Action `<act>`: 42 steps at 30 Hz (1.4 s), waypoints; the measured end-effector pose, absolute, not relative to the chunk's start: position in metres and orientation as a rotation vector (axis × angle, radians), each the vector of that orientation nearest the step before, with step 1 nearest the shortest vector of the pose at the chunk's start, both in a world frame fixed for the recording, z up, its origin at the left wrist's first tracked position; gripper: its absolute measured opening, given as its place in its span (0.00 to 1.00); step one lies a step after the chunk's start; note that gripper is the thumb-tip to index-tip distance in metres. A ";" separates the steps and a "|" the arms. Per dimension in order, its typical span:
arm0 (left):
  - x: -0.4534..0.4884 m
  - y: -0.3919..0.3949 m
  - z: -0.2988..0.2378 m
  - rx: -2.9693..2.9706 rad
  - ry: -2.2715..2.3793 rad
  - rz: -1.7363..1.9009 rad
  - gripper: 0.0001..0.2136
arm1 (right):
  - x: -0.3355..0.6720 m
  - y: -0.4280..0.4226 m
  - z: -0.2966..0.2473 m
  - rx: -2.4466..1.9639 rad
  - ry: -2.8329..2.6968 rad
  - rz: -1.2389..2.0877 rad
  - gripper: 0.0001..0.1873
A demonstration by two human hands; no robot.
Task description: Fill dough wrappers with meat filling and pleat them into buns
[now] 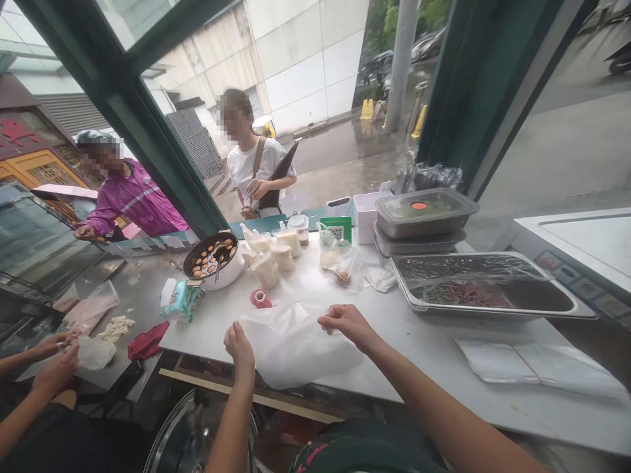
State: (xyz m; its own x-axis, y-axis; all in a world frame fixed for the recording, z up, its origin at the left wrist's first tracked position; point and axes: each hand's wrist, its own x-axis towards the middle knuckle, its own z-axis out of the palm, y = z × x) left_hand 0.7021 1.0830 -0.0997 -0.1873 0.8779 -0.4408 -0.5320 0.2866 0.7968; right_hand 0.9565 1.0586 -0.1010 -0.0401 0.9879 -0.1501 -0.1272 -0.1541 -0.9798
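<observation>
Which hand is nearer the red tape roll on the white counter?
Left hand: it is nearer, just below the red tape roll, not touching it. Right hand: farther off, to the roll's right.

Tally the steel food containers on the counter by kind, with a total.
Stacked steel food boxes: 2
Steel tray: 1
Total: 3

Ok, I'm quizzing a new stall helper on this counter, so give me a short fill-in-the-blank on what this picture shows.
The left hand and right hand hold a white plastic ____. The roll of tape is ____. The green card shows a ____ code.

Missing words: bag; red; QR
</observation>
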 end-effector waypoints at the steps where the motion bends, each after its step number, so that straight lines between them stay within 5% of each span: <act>1: 0.708 1.078 -0.095 0.420 1.230 1.408 0.13 | 0.954 1.058 -0.101 -1.248 -1.029 1.362 0.15; 4: 0.736 1.056 -0.077 0.564 1.229 1.404 0.13 | 0.942 1.054 -0.100 -1.292 -0.963 1.301 0.19; 10: 0.786 1.024 -0.060 0.496 0.833 0.889 0.31 | 0.918 1.043 -0.101 -1.052 -0.924 1.511 0.16; 29: 0.733 1.064 -0.103 -0.069 0.598 1.323 0.38 | 0.998 1.039 -0.140 -0.948 -0.388 1.541 0.14; 33: 0.728 1.072 -0.110 -0.057 0.614 1.335 0.38 | 1.018 1.032 -0.135 -1.187 -0.593 1.402 0.17; 36: 0.734 1.077 -0.111 -0.055 0.635 1.306 0.38 | 1.016 1.035 -0.132 -1.506 -0.948 0.992 0.16; 40: 0.750 1.081 -0.107 -0.052 0.614 1.126 0.39 | 0.995 1.054 -0.135 -1.509 -1.439 0.599 0.34; 42: 0.754 1.084 -0.105 -0.036 0.595 1.024 0.41 | 0.983 1.067 -0.138 -1.480 -1.563 0.628 0.34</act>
